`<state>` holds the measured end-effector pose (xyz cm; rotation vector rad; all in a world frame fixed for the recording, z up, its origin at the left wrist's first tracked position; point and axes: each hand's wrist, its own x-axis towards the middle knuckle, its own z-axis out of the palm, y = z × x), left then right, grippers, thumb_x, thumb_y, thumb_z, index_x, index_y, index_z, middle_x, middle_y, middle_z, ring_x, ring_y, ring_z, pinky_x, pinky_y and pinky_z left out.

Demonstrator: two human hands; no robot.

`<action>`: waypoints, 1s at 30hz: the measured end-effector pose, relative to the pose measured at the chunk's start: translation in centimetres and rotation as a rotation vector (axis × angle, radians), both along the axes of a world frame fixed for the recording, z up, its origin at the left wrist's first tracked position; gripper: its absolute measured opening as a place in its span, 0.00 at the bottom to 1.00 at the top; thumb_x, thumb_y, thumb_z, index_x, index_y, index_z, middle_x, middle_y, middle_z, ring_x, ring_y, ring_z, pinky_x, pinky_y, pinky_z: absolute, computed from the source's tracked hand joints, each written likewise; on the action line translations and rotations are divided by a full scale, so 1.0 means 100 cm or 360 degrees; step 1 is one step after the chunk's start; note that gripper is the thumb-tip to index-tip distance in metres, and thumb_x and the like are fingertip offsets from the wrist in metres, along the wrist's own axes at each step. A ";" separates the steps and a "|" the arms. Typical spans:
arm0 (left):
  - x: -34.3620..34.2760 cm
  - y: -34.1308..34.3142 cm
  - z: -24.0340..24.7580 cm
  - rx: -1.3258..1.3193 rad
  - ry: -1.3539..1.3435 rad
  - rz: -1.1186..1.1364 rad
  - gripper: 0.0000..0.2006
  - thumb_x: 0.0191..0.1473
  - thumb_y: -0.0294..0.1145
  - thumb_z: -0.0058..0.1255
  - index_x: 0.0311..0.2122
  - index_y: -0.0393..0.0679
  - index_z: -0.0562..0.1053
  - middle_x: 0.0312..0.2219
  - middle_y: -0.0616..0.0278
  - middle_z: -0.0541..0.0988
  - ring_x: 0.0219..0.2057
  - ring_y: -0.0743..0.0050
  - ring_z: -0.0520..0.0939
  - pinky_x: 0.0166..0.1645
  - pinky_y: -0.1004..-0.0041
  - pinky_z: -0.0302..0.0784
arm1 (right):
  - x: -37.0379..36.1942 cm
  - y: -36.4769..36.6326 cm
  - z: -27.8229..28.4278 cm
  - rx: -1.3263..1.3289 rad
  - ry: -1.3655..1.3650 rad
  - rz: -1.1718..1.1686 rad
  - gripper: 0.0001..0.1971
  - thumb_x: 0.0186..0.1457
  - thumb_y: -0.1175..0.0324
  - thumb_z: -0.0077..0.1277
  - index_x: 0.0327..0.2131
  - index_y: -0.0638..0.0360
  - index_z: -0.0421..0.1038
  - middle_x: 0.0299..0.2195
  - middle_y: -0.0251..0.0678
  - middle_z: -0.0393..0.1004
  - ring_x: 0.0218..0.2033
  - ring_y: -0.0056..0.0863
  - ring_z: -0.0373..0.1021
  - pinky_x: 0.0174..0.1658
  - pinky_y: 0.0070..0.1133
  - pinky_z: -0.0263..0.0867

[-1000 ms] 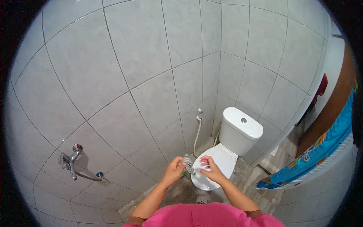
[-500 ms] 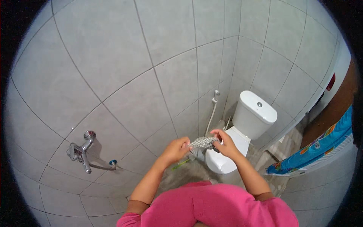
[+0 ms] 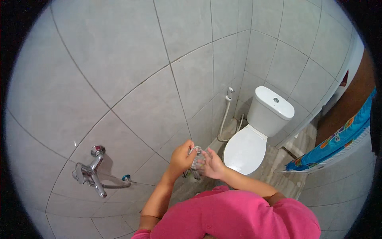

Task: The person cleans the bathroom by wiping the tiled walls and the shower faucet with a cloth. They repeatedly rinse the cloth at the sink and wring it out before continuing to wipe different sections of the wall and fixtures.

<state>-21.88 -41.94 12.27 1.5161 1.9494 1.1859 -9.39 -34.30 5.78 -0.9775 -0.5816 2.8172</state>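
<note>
A small grey-and-white patterned cloth [image 3: 195,160] is bunched up and hangs down between my hands. My left hand [image 3: 182,160] is closed around its upper edge, with the thumb on top. Close to the cloth's right side, my right hand [image 3: 214,164] has its fingers spread, the fingertips at or against the fabric; whether they touch cannot be made out. Part of the cloth is hidden behind my fingers.
A white toilet [image 3: 245,149] with its lid down stands right of my hands, a hand-spray hose [image 3: 225,119] on the wall beside it. A chrome mixer tap [image 3: 90,172] juts from the tiled wall at left. A blue patterned towel [image 3: 332,141] hangs at far right.
Earlier both hands held the cloth stretched between them in front of the toilet. Now the right hand has moved left with fingers loosened, and the cloth hangs bunched from the left hand.
</note>
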 end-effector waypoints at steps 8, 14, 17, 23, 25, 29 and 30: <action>-0.008 0.048 0.021 0.0360 0.0447 -0.0052 0.07 0.43 0.29 0.46 0.29 0.38 0.69 0.26 0.55 0.72 0.27 0.62 0.72 0.32 0.72 0.66 | -0.047 0.057 0.007 0.0004 0.0944 -0.0105 0.25 0.52 0.46 0.24 0.36 0.54 0.65 0.33 0.32 0.69 0.36 0.27 0.65 0.43 0.26 0.60; -0.042 0.073 0.048 0.0502 0.0737 0.0406 0.02 0.42 0.24 0.47 0.24 0.37 0.69 0.24 0.56 0.71 0.28 0.63 0.72 0.34 0.71 0.66 | -0.088 0.172 0.032 0.0232 0.0609 -0.0797 0.27 0.55 0.48 0.20 0.43 0.58 0.61 0.40 0.38 0.66 0.44 0.29 0.62 0.47 0.26 0.57; -0.056 0.109 0.056 0.0542 0.0924 0.0470 0.01 0.42 0.22 0.46 0.24 0.38 0.67 0.25 0.56 0.71 0.29 0.62 0.71 0.35 0.71 0.65 | -0.151 0.243 0.004 0.1405 0.0444 -0.1259 0.26 0.55 0.52 0.27 0.50 0.63 0.51 0.49 0.43 0.56 0.52 0.32 0.52 0.55 0.26 0.45; -0.078 0.191 0.056 0.0528 0.1301 0.0452 0.01 0.43 0.24 0.45 0.25 0.40 0.67 0.32 0.55 0.70 0.35 0.59 0.69 0.41 0.66 0.63 | -0.209 0.301 0.006 0.3297 -0.0005 -0.1340 0.36 0.45 0.56 0.46 0.54 0.62 0.43 0.56 0.51 0.37 0.57 0.48 0.35 0.56 0.43 0.28; -0.085 0.215 0.059 0.0512 0.1488 0.0460 0.03 0.44 0.27 0.44 0.26 0.41 0.68 0.35 0.55 0.69 0.40 0.57 0.67 0.44 0.64 0.60 | -0.209 0.344 -0.017 0.3631 0.0014 -0.1349 0.39 0.43 0.59 0.48 0.54 0.65 0.40 0.56 0.54 0.33 0.57 0.53 0.31 0.56 0.42 0.26; -0.102 0.231 0.028 0.0335 0.1807 0.0653 0.07 0.46 0.34 0.44 0.29 0.44 0.70 0.42 0.55 0.67 0.50 0.54 0.59 0.53 0.58 0.47 | -0.202 0.458 0.015 0.2840 -0.0309 -0.1672 0.37 0.46 0.58 0.44 0.55 0.62 0.38 0.57 0.49 0.32 0.59 0.47 0.29 0.56 0.42 0.26; -0.105 0.233 0.020 0.0269 0.1889 0.0711 0.08 0.46 0.35 0.44 0.29 0.45 0.71 0.44 0.55 0.67 0.52 0.53 0.57 0.55 0.57 0.43 | -0.201 0.495 0.019 0.2633 -0.0349 -0.1719 0.35 0.48 0.54 0.41 0.56 0.59 0.41 0.58 0.48 0.31 0.59 0.45 0.30 0.55 0.45 0.27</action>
